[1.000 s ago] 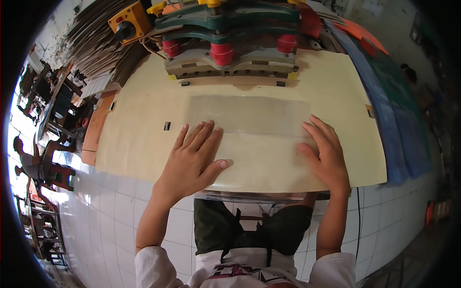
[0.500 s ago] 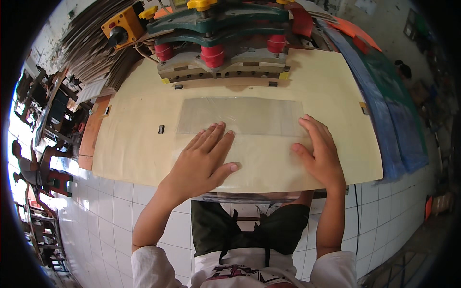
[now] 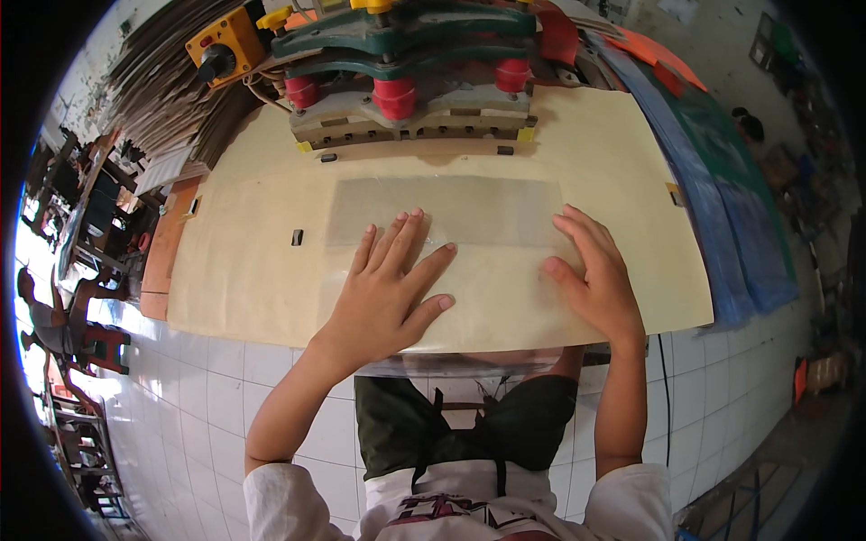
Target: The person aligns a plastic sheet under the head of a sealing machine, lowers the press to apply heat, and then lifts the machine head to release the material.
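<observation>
A clear plastic sheet (image 3: 492, 209) lies on a cream-coloured work surface (image 3: 239, 288), its far part showing as a greyish rectangle. My left hand (image 3: 388, 293) rests flat on the sheet's near left area, fingers spread and pointing away from me. At the sheet's right edge is my right hand (image 3: 600, 275), fingers loosely bent and thumb apart, grasping nothing that I can see. Clear plastic (image 3: 460, 364) also hangs at the front edge, above my lap. Small dark blocks sit on the surface, one dark block (image 3: 297, 237) left of the sheet.
Beyond the sheet stands a green-framed press (image 3: 406, 54) with red cylinders and yellow knobs. A yellow control box (image 3: 224, 50) is at its left, near a stack of cardboard (image 3: 171, 90). Blue sheeting (image 3: 713, 243) hangs on the right. A person (image 3: 50, 316) sits far left.
My left hand has slid slightly away from me, its fingers now spread wider over the sheet. The right hand stays at the right edge. The whole view has shifted a little.
</observation>
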A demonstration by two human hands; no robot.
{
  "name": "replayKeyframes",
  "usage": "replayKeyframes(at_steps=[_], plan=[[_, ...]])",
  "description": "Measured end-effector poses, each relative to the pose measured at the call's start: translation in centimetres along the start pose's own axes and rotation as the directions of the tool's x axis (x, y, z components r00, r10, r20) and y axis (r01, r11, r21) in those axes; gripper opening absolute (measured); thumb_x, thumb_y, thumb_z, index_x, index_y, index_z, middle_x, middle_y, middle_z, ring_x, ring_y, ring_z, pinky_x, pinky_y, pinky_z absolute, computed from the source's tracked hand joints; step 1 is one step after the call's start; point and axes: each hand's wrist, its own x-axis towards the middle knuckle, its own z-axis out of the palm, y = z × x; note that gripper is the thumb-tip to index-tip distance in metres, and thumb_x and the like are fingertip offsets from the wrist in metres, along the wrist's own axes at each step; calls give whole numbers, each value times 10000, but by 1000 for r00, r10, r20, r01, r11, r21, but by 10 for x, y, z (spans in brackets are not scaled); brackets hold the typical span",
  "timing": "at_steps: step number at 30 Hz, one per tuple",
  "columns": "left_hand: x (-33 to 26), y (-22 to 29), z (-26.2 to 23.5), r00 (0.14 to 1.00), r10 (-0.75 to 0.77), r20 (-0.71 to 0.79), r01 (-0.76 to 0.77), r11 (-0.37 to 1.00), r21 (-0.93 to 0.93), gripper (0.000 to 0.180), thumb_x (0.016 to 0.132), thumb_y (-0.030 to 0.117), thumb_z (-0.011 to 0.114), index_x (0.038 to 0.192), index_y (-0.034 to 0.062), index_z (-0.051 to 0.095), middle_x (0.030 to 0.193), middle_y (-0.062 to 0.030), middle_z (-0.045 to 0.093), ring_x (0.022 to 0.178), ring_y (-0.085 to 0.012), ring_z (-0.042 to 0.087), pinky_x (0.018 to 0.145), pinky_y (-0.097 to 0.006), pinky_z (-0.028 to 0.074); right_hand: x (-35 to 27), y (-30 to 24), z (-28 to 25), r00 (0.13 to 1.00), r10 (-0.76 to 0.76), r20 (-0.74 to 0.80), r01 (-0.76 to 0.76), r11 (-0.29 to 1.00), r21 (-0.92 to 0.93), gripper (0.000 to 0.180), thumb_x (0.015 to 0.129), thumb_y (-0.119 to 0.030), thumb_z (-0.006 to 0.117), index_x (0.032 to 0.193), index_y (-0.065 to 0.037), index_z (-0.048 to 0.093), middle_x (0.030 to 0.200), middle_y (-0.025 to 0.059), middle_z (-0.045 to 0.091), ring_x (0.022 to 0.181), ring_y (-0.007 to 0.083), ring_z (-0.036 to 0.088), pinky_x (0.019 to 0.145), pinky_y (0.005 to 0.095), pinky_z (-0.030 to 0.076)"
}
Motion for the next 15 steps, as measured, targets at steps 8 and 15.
replayKeyframes(at_steps=[8,15], plan=[[1,0,-2,999,-2,-37,2,1000,17,521,976,416,555,1376,82,558,1526,-220,405,1438,-407,354,1186,-583,210,2,-2,0,1000,-2,2,2,1000,17,505,871,-196,741,1318,-18,590,1407,203,559,1294,382,531,1066,432,446],[-4,-8,-1,992,-9,-127,15,999,46,472,974,348,565,1346,59,541,1392,-228,538,1294,-406,510,1113,-540,367,4,-4,4,999,-1,39,3,999,-32,513,859,-182,748,1323,-23,598,1417,208,551,1301,377,528,1079,440,439]])
